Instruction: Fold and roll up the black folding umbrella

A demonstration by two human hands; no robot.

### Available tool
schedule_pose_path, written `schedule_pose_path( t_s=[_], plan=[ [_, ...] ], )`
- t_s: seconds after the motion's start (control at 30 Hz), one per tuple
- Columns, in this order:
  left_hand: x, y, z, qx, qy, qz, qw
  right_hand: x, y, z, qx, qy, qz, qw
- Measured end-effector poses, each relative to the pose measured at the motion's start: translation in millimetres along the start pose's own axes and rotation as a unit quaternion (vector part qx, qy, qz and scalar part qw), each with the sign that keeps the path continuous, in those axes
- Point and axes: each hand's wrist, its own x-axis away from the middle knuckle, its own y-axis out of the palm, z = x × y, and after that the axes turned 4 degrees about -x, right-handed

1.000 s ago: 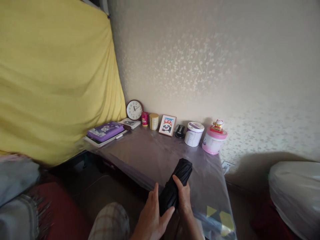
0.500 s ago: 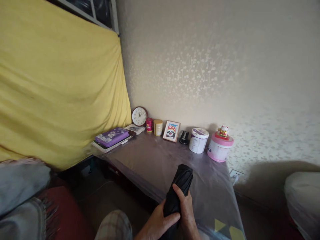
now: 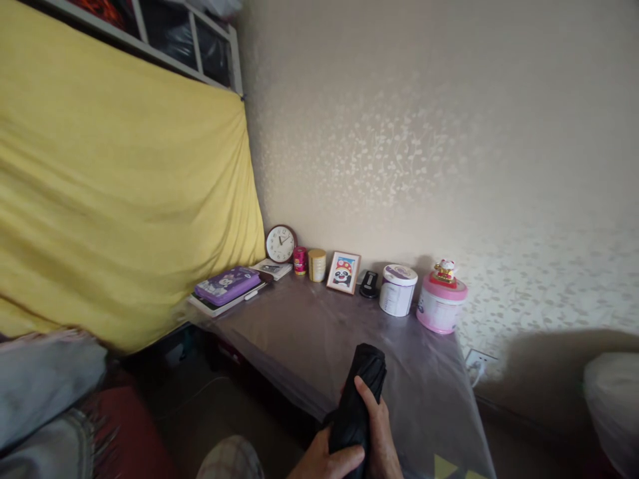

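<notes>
A black folded umbrella (image 3: 355, 406) is held upright and leaning slightly right, above the front edge of the table. My left hand (image 3: 327, 460) grips its lower part from the left, thumb laid across the front. Higher up on the right side, my right hand (image 3: 378, 426) is wrapped round the black fabric, its thumb pointing up along it. The lower end of the umbrella runs out of the picture at the bottom.
Along the wall on the table (image 3: 299, 339) stand a clock (image 3: 280, 243), a red can (image 3: 299, 261), a yellow-lidded jar (image 3: 317, 266), a panda picture frame (image 3: 343, 273), a white tub (image 3: 398, 293) and a pink-lidded tub (image 3: 442, 303). A purple case (image 3: 227, 286) lies at left.
The view has tilted up a little, so the table things sit lower in the picture. Both hands still hold the umbrella; the left has shifted slightly down and right.
</notes>
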Motion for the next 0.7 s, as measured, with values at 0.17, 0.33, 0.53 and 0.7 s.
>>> schedule_pose_path(
  t_s=[0.17,0.33,0.53,0.7],
  plan=[
    [-3.9,-3.6,1.5,0.016,0.030,-0.043,0.998,-2.2,0.9,-3.4,0.026,-0.037,0.023,0.999],
    [-18.2,3.5,-18.6,0.099,0.063,-0.036,0.992,-0.5,5.2,-13.9,0.077,-0.068,0.053,0.993],
    [-17.6,9.3,-19.9,0.133,0.059,0.008,0.989,-5.7,-6.8,-5.6,0.058,-0.047,0.027,0.997],
    [-11.3,7.3,-19.1,0.222,0.006,0.003,0.975,-7.3,-17.0,-3.2,-0.068,0.025,-0.060,0.996]
  ],
)
